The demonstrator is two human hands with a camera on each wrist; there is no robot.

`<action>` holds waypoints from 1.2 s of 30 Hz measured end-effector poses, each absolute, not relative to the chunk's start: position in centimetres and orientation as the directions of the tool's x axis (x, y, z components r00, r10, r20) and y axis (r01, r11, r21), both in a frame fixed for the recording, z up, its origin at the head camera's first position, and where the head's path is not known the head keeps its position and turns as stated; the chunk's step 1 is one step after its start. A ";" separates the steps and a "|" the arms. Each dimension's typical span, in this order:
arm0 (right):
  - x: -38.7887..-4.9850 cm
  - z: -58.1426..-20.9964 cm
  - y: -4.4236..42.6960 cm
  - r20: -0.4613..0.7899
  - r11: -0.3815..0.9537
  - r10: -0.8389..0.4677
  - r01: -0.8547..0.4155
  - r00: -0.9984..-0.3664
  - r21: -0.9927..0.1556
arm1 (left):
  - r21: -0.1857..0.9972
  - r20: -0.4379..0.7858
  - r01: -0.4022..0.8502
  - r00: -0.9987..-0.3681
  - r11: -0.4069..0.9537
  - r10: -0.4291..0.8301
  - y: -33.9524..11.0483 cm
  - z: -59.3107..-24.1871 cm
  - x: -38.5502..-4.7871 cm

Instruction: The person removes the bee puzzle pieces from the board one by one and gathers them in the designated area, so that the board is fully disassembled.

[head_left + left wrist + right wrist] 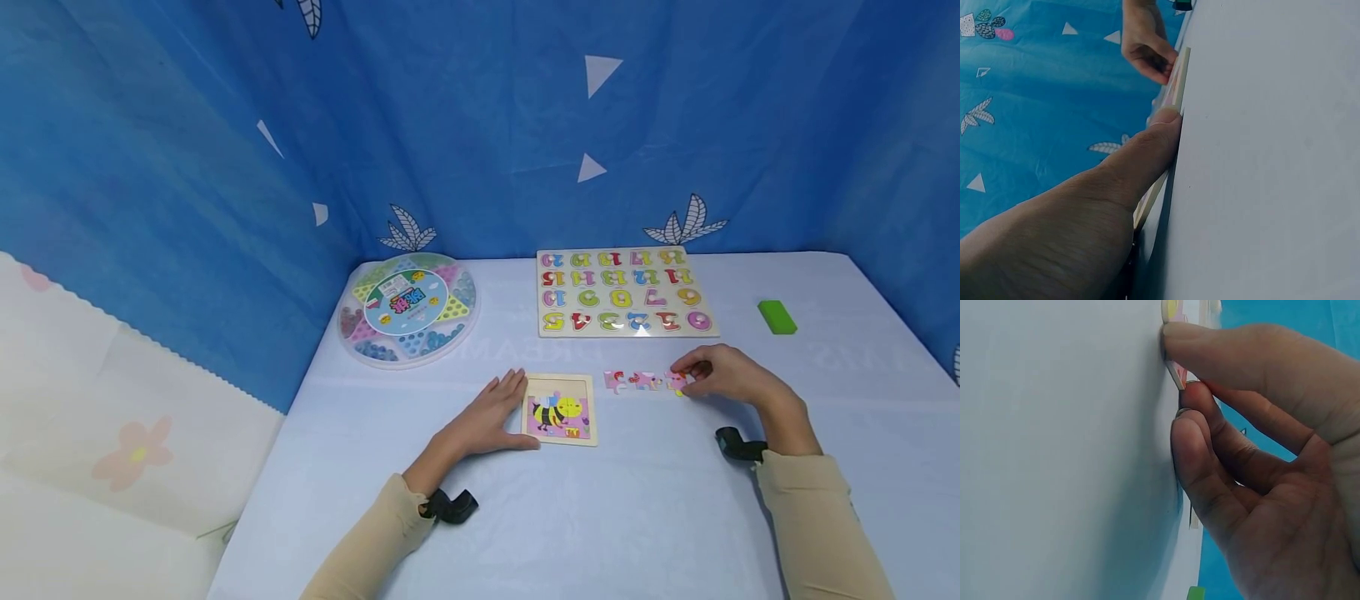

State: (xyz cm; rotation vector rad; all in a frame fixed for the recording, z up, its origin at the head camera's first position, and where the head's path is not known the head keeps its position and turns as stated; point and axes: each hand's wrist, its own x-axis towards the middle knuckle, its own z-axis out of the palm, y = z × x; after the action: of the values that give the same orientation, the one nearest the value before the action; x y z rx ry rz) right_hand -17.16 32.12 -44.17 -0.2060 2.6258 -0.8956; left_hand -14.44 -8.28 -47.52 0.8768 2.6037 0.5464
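On the table, a square wooden puzzle board (pixel 560 385) shows a yellow and black bee on pink puzzle pieces in its tray. My left hand (pixel 487 421) rests along the board's left side, fingers fairly straight, its thumb touching the near edge; in the left wrist view the thumb (pixel 1154 134) lies against the board's rim (pixel 1184 75). To the board's right, pink puzzle pieces (pixel 643 381) lie in a row. At the row's right end my right hand (pixel 731 372) pinches a pink puzzle piece (pixel 1179 374) between thumb and fingers. The fingers partly cover this piece.
A round board-game case (pixel 405 304) with coloured beads stands at the back left. Behind the puzzle pieces lies a wooden number board (pixel 622 287), with a green block (pixel 777 317) to its right. A blue curtain (pixel 480 125) hangs along the table's back.
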 end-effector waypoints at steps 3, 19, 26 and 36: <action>-17.1 -44.1 32.1 -0.282 0.788 -0.249 -0.025 -0.927 -0.615 | 0.455 -0.193 0.499 -0.754 0.738 0.628 -8.3 -47.6 -14.5; -17.0 -44.3 31.8 -0.281 0.805 -0.186 0.018 -0.942 -0.593 | 0.450 -0.194 0.504 -0.751 0.737 0.631 -8.1 -47.6 -14.6; -16.9 -43.9 30.9 -0.241 0.802 -0.177 0.002 -0.954 -0.598 | 0.448 -0.196 0.504 -0.751 0.739 0.631 -8.1 -47.8 -14.6; -16.7 -43.3 27.8 -0.177 0.786 -0.250 -0.092 -0.952 -0.612 | 0.458 -0.190 0.501 -0.752 0.734 0.632 -8.2 -47.8 -14.5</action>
State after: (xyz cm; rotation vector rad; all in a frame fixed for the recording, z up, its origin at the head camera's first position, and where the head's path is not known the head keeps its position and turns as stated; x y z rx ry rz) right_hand -16.65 27.76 -43.33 -0.2663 2.7280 -0.9161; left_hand -14.52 -8.24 -47.75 0.8791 2.6031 0.5489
